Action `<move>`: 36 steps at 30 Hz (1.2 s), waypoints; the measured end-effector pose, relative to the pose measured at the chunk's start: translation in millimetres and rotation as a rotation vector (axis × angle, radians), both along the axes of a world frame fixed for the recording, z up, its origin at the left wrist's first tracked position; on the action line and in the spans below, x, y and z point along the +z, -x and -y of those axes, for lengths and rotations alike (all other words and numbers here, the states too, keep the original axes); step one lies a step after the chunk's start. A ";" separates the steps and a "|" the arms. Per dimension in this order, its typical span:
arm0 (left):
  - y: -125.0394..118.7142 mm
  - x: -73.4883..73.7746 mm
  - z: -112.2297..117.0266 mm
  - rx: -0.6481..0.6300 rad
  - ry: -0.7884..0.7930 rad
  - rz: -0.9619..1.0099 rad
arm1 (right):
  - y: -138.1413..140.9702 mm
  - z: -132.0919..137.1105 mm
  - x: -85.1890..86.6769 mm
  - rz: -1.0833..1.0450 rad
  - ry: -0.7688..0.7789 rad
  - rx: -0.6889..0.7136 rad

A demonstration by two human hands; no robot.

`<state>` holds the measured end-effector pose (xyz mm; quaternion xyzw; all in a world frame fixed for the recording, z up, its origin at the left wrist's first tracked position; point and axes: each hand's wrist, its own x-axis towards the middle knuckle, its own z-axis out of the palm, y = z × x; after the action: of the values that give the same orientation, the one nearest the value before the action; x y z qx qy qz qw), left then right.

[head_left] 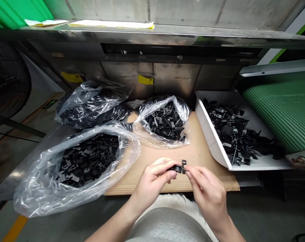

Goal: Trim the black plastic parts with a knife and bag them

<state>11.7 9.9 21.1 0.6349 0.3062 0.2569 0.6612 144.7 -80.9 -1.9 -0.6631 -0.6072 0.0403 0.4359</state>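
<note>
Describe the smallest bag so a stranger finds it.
Find the brown wooden board. At its far edge, beside the white plastic tray, sits a clear plastic bag of black plastic clips. It is smaller than the front clear bag and the rear clear bag to its left.

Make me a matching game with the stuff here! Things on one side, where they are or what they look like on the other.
1 clip
2 tray
3 belt
4 paper

A green
B on the shelf
C full of loose black parts
D pinched between left hand and right hand

Pairs: 1-D, 2-C, 3-A, 4-B
</note>
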 end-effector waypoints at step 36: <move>-80.0 1.8 39.6 0.146 -0.227 -0.081 | -118.8 13.5 -4.4 -1.408 0.509 0.480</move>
<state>91.7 -29.7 22.9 0.6915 0.3469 0.3114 0.5518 263.5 -94.3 -6.3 -0.4115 -0.2869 0.6821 0.5321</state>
